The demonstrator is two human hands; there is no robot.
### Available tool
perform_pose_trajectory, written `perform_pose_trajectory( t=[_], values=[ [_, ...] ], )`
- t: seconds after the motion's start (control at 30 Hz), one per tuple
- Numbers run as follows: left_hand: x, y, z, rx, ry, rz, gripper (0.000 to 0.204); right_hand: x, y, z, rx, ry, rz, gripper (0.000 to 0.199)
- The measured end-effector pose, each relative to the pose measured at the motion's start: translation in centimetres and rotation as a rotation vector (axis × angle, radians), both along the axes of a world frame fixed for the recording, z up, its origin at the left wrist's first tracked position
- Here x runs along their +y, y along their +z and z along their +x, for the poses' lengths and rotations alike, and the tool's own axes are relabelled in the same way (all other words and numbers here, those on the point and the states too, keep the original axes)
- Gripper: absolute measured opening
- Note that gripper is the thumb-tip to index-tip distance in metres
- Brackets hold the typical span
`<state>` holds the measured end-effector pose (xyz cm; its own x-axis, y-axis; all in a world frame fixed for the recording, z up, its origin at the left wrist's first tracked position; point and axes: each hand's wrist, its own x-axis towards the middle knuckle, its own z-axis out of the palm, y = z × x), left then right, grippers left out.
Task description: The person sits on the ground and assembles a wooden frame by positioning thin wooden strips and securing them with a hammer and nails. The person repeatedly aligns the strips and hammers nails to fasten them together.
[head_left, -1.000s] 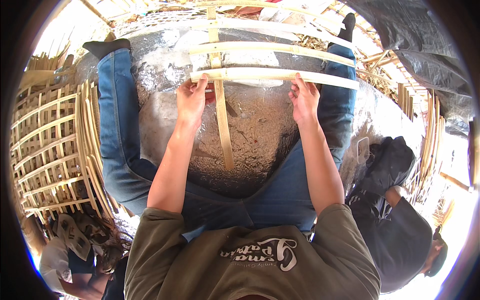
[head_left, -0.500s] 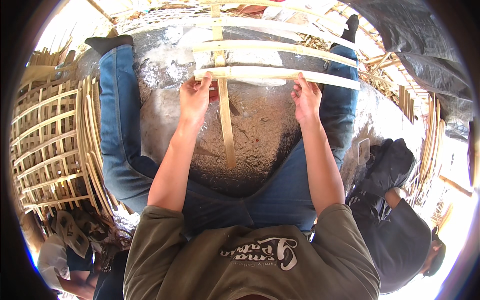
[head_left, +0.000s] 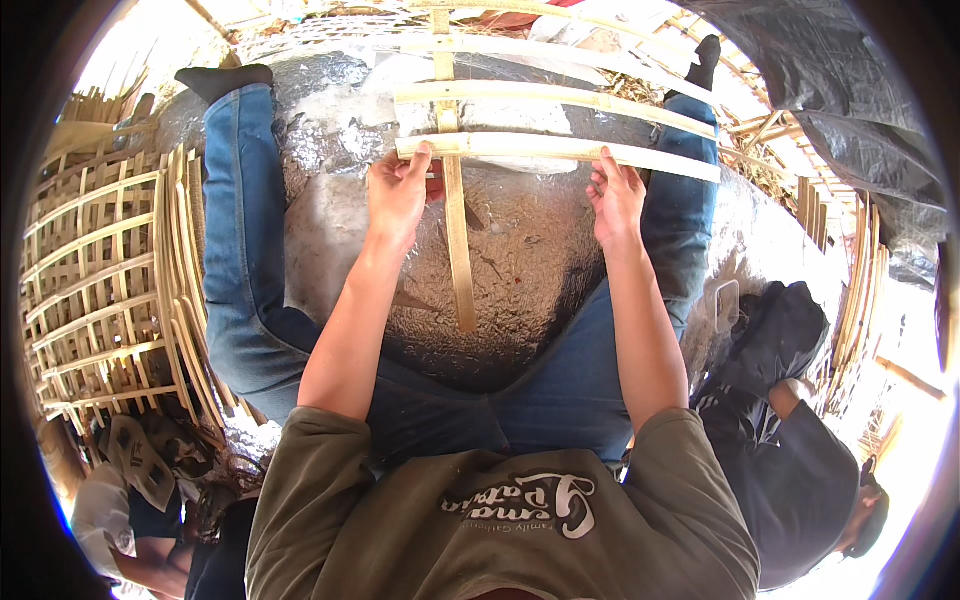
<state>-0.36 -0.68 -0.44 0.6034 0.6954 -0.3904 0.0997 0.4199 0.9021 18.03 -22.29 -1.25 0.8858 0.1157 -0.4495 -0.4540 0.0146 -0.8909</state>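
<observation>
Left-hand fingers (head_left: 420, 163) and right-hand fingers (head_left: 608, 163) pinch the nearest bamboo strip (head_left: 510, 146) by its near edge.

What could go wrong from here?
The near strip might skew where it crosses the upright strip if the left hand and right hand move unevenly; both thumbs are on it.

Its right end extends past the right hand and overlaps the right shin in this view, so it could snag the jeans if they touch; contact is unclear.

Both hands are bare, so any sharp edge might cut or splinter them.
</observation>
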Motion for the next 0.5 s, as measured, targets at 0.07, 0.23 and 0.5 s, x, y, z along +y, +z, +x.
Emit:
perform_pose_trajectory(
  t=[0.07,0.23,0.5],
  values=[
    [-0.02,-0.12,0.00,-0.010,0.006,0.004,0.032,0.09,-0.10,0.06,0.000,-0.009,-0.002,0.023],
    [-0.14,0.07,0.05,-0.002,0.034,-0.004,0.029,-0.07,-0.40,0.18,0.005,0.026,0.040,0.026],
    [0.02,-0.23,0.03,-0.014,0.016,-0.001,0.031,-0.22,-0.16,0.09,0.039,0.022,0.058,0.028]
  ],
)
